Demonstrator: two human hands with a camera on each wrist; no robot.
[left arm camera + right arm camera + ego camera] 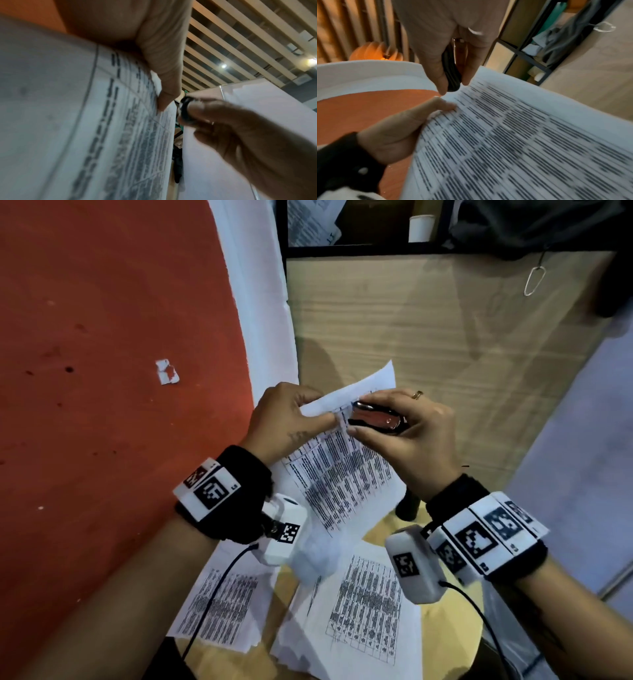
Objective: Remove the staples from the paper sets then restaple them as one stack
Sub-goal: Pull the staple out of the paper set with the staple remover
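Meanwhile left hand (284,419) pinches the paper set (342,474); right hand (404,433) grips the stapler (375,421).

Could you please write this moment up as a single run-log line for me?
left hand: pinches paper set corner | right hand: grips stapler at that corner | other paper sets: on table

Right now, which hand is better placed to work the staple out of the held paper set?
Right. The right hand already grips the staple tool at the paper set corner, while the left hand pinches that corner steady.
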